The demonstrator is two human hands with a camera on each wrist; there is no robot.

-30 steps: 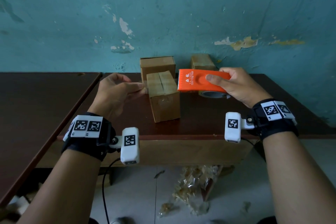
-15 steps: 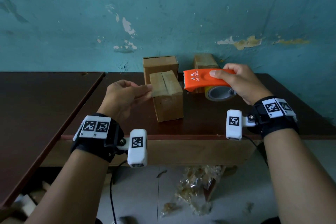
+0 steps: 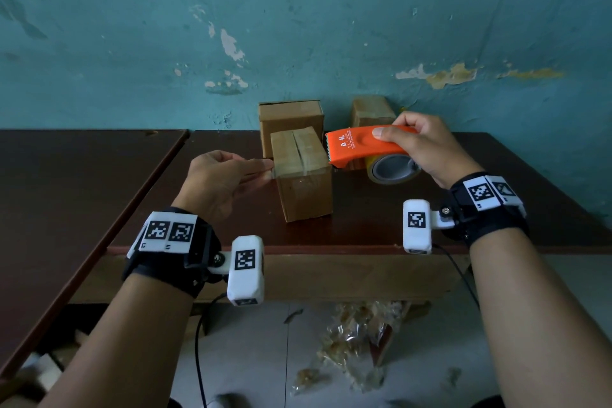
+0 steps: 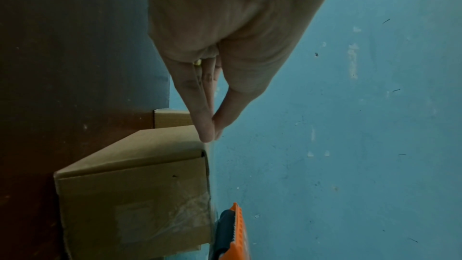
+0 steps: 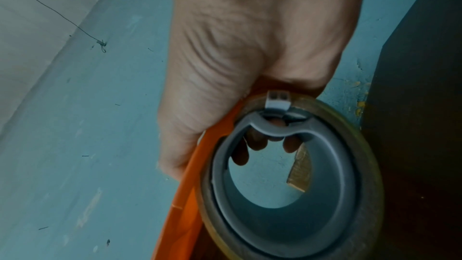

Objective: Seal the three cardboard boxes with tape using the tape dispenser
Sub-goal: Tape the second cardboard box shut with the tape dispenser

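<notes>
Three brown cardboard boxes stand on the dark table (image 3: pixel 381 225): a near box (image 3: pixel 306 195) and two behind it, the back box (image 3: pixel 291 116) and the right box (image 3: pixel 371 109). My left hand (image 3: pixel 265 171) pinches the end of a clear tape strip (image 3: pixel 299 172) at the near box's top left edge; thumb and fingers (image 4: pixel 207 133) press together there. The strip crosses the box top towards the orange tape dispenser (image 3: pixel 361 147), which my right hand (image 3: pixel 417 146) grips just right of the box. Its tape roll (image 5: pixel 362 165) hangs below the hand.
A second dark table (image 3: pixel 66 192) adjoins on the left. The teal wall (image 3: pixel 298 26) rises directly behind the boxes. Crumpled plastic wrap (image 3: pixel 357 341) lies on the floor under the table's front edge.
My right hand has drawn the dispenser rightwards off the near box's top, to just past its right edge. My left hand has moved in to the box's top left edge.
</notes>
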